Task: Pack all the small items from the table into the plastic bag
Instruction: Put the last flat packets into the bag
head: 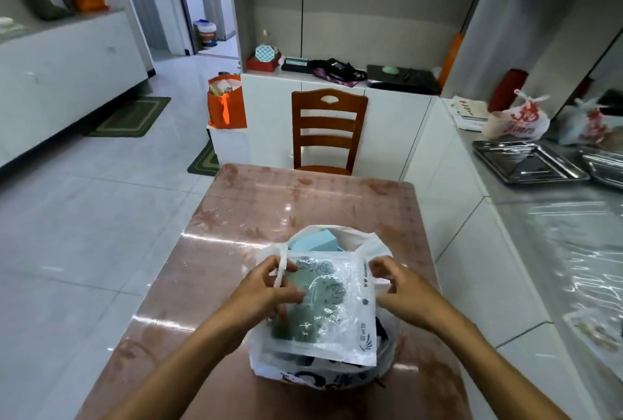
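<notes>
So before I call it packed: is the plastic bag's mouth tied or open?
Open. The plastic bag gapes at the top, showing a light blue box inside; its handles are untied.

white plastic bag (269,360) with black print, pale blue box (315,241), pink floral-patterned table (269,203).

On the pinkish, glossy worktop (256,203) stands a white plastic bag (269,357) with its mouth open, a light blue box (315,240) showing inside at the far side and a clear packet with a green rose pattern (323,301) lying across the top. The left hand (269,288) pinches a thin white bag handle (282,262) at the packet's left edge, while the right hand (399,288) pinches the bag's rim at the packet's right edge. Beyond the worktop stands a wooden chair (328,131), with an orange bag (226,104) to its left and steel trays (529,161) on the counter at right.
</notes>
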